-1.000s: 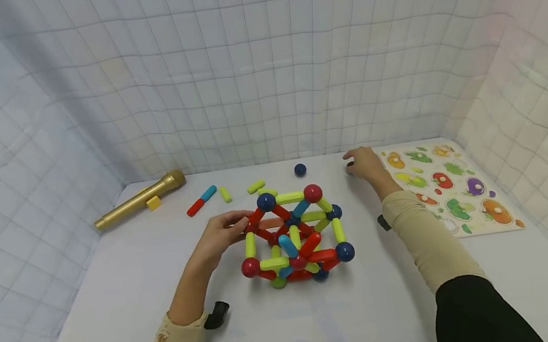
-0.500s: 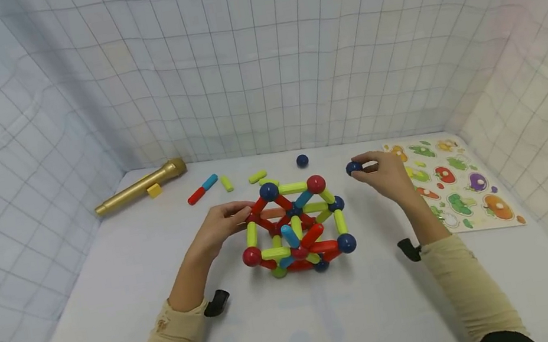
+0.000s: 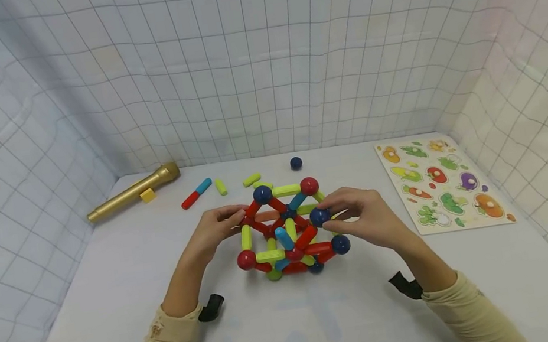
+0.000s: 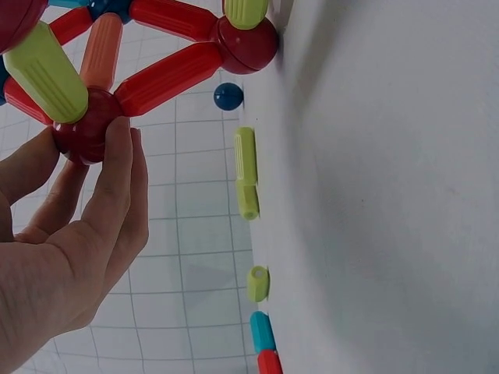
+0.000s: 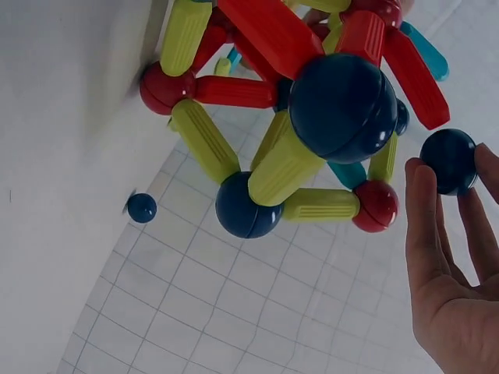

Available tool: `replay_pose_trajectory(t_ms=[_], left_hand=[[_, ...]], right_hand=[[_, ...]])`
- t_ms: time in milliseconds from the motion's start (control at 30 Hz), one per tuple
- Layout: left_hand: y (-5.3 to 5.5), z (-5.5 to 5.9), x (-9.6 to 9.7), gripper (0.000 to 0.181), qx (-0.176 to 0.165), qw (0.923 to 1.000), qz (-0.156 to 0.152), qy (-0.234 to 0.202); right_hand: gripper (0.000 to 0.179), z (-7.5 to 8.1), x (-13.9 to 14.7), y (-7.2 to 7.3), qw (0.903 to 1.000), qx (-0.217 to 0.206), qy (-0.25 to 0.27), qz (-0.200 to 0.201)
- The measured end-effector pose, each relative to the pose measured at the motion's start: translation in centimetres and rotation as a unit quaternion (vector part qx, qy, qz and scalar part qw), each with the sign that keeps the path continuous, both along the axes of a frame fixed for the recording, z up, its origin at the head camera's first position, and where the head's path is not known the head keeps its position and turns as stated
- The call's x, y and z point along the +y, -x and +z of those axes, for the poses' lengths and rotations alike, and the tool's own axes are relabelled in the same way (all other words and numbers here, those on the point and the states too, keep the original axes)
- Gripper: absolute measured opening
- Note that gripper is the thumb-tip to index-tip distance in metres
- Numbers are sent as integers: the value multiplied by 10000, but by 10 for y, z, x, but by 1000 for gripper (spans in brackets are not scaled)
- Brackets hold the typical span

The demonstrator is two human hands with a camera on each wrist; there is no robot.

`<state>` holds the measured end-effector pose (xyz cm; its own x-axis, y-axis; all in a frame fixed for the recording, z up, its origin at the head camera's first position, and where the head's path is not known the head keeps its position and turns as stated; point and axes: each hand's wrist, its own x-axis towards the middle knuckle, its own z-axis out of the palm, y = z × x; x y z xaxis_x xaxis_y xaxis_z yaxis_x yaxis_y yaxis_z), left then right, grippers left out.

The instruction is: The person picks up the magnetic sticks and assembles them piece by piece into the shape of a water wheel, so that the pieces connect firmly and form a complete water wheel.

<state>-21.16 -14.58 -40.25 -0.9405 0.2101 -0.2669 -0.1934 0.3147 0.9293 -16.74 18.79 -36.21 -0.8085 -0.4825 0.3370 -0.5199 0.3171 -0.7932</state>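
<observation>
A frame of red, yellow-green and blue rods joined by balls (image 3: 285, 191) stands mid-table in the head view. My left hand (image 3: 215, 231) pinches a dark red ball (image 4: 82, 132) at the frame's left corner, thumb on one side and fingers on the other. My right hand (image 3: 364, 216) holds a loose dark blue ball (image 3: 320, 216) between thumb and fingertips at the frame's right side. In the right wrist view this held ball (image 5: 449, 161) sits near the free end of a red rod (image 5: 417, 78), with a small gap between them.
Behind the frame lie another dark blue ball (image 3: 296, 162), loose yellow-green rods (image 3: 251, 180) and a red and blue rod pair (image 3: 196, 193). A gold microphone (image 3: 134, 192) and a yellow block (image 3: 147, 195) are at back left. A vegetable picture board (image 3: 445, 183) lies at right.
My right hand picked up a dark blue ball from beside the board at the back and carried it left and nearer, to the frame. My left hand stays on its corner ball.
</observation>
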Motion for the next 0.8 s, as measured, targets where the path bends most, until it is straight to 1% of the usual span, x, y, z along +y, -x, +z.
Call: replay_pose_trajectory(t_ms=[200,267,333,400,467,500,567,633,667,733,767,800], left_hand=[[1,1,-4,46,75,10000,37,28],[1,1,-5,45,75,10000,57,17],[1,2,-5,44,86,9999,56,-1],[1,2,-4,44,84,9999,47,-31],[1,2,-4,43,101,9999,35,-51],[1,2,-3,43,106,9999,30,-50],[1,1,-3,42,116,9999,45,-51],[1,0,-3,42,113,9999,49,-39],[0,0,-3,41,104,9999,45,-37],[-1,-1,-3,40,102,9999,27,-20],[-2,-1,-2,39,98,9999,31,-31],[-3,-2,-2,39,96,9999,14,-25]], right_hand=[[31,0,-6,4,9996,58,-62,280],[31,2,-5,9,9989,75,-95,451],[32,7,-3,15,9980,6,-182,609],[32,13,2,27,9976,-170,-219,636],[31,20,5,45,9981,-454,-117,397],[31,22,6,59,9982,-566,-41,190],[31,23,5,92,9972,-669,79,-328],[31,17,-2,128,9947,-652,-79,-785],[30,11,-6,146,9932,-596,-332,-941],[28,-4,-18,175,9866,-434,-1145,-1074],[27,-12,-24,187,9807,-344,-1618,-1043],[28,-21,-30,198,9727,-246,-2104,-947]])
